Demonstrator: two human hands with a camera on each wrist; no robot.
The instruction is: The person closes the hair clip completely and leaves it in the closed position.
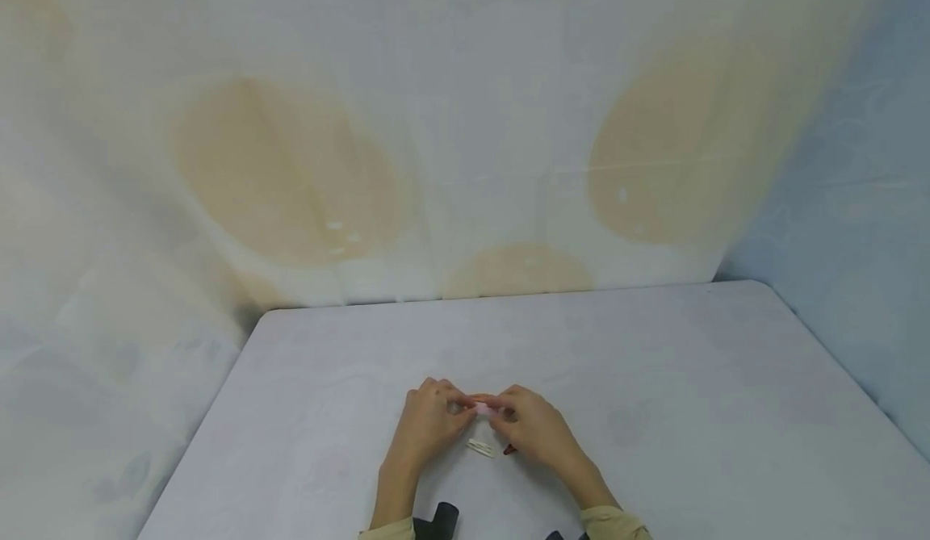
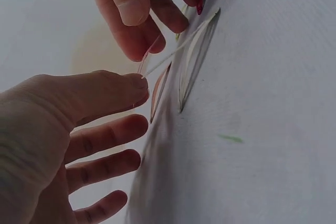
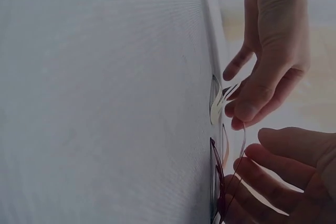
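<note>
A thin pink clip [image 1: 483, 403] is pinched at its ends between the left hand [image 1: 430, 420] and the right hand [image 1: 535, 429], just above the table [image 1: 697, 411]. The other fingers [image 2: 107, 136] are loosely spread. Below it, a white clip [image 1: 480, 447] and a red clip [image 1: 509, 449] lie on the table.

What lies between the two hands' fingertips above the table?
A small pink hair clip, pinched by the left hand and right hand; the head view shows it best.

Pink item [image 1: 483, 408], perhaps clip, mostly finger-hidden
</note>
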